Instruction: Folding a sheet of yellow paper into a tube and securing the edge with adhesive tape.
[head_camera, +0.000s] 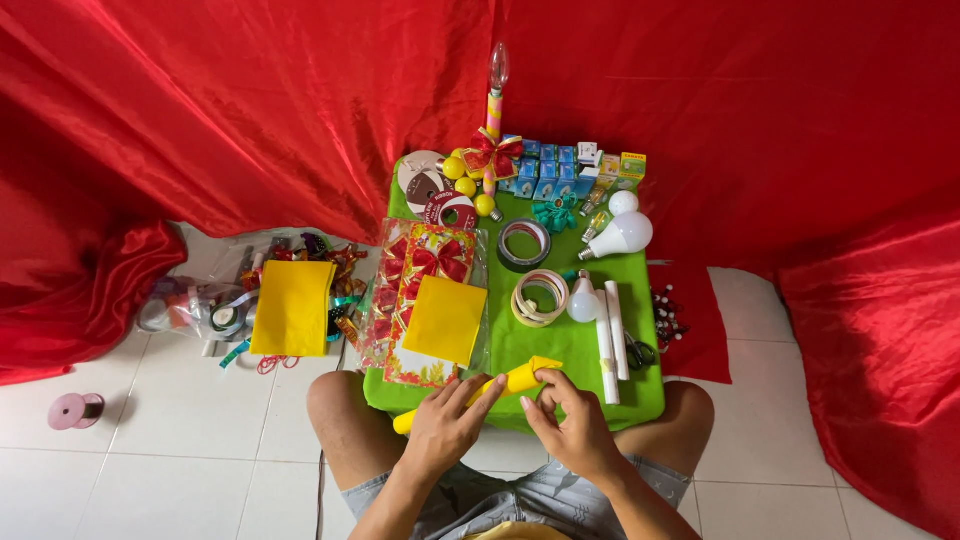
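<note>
A rolled tube of yellow paper (512, 381) lies slanted over the near edge of the small green table (560, 345). My left hand (447, 422) grips its lower part. My right hand (567, 420) pinches its upper end between thumb and fingers. A flat yellow sheet (445, 319) rests on packets of red bows (420, 262) just beyond my left hand. Beyond my right hand lie white paper rolls (610, 340), scissors (640, 352) and rolls of tape (539, 297).
White bulbs (622, 236), small blue boxes (548, 172), yellow balls (462, 178) and a candle-shaped lamp with a red bow (494, 120) fill the far table. On the tiled floor left are a yellow sheet (292, 307), ribbons, a pink spool (73, 410). Red cloth (250, 110) drapes behind.
</note>
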